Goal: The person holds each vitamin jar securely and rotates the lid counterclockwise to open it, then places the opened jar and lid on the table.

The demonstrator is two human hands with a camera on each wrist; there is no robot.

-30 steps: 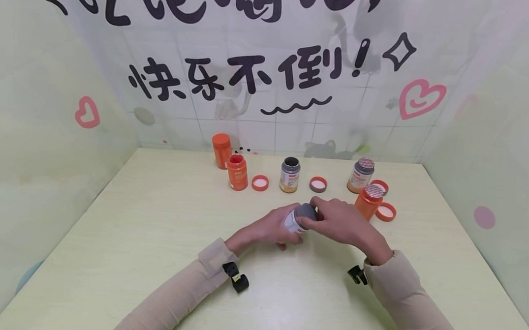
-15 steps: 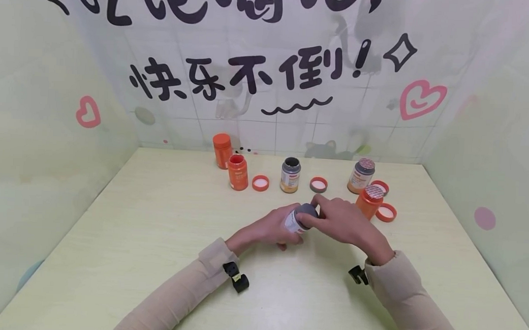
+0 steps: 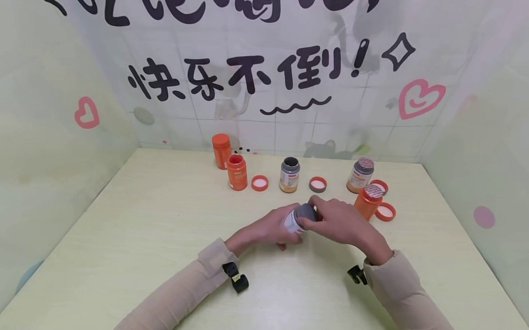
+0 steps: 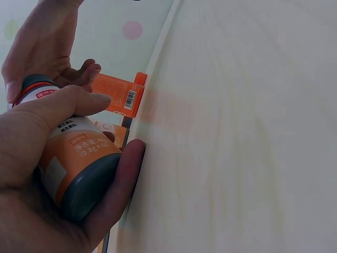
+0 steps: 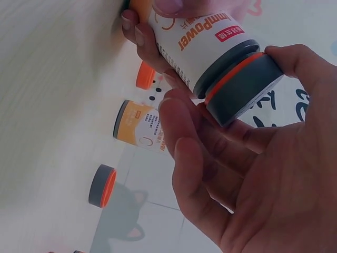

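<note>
My left hand (image 3: pixel 272 227) wraps round a pill bottle (image 4: pixel 84 150) with a white and orange label and a dark grey base. The bottle leans, its top pointing toward my right hand (image 3: pixel 344 221). In the right wrist view, thumb and fingers of that hand pinch the dark grey cap (image 5: pixel 245 89). An orange ring shows at the cap's lower edge, and the cap sits on the bottle's neck. Just behind my right hand stands an orange bottle (image 3: pixel 367 204) with a patterned seal over its mouth.
Along the table's back stand a capped orange bottle (image 3: pixel 221 151), an uncapped orange bottle (image 3: pixel 237 174), an uncapped grey bottle (image 3: pixel 289 176) and a sealed grey bottle (image 3: pixel 359 176). Several loose caps lie among them, such as an orange cap (image 3: pixel 260 183) and a grey-rimmed cap (image 3: pixel 318 184).
</note>
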